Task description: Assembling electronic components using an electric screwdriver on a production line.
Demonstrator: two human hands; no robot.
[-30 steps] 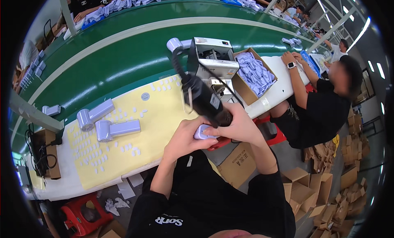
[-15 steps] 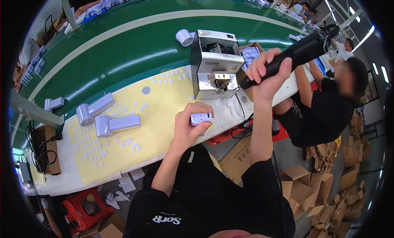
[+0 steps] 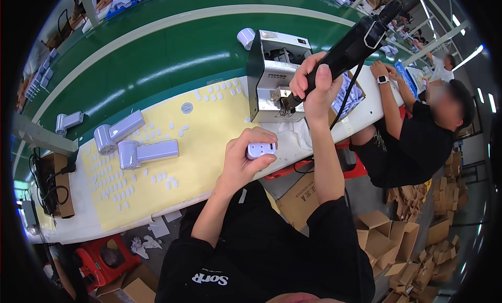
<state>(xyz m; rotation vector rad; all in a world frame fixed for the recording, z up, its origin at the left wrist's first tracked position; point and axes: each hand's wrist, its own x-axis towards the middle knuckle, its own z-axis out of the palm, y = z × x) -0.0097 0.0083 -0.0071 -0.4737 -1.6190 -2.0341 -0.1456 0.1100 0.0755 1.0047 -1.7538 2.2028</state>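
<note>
My left hand (image 3: 241,158) is closed around a pale lilac handheld fan (image 3: 261,150), its end with small holes and a dark slot turned up. Fingers and palm hide most of its body. My right hand (image 3: 319,89) grips a black electric screwdriver (image 3: 351,46), tilted with its tip down and to the left. That tip is at the front opening of a grey metal screw feeder (image 3: 278,79); whether it touches a screw cannot be made out. Two more lilac fans (image 3: 159,150) lie on the yellow sheet (image 3: 198,141) to the left, among several small white oval pieces (image 3: 112,185).
A green conveyor belt (image 3: 172,52) runs behind the white table. Right of the feeder stands a box of lilac parts (image 3: 351,96), with the screwdriver's cable hanging beside it. A co-worker in black (image 3: 418,146) sits at the right. Cardboard boxes (image 3: 374,235) and a red stool (image 3: 107,258) are below.
My right hand has brought the screwdriver down and left, from beside the feeder to its front opening. My left hand still holds the fan, in nearly the same place.
</note>
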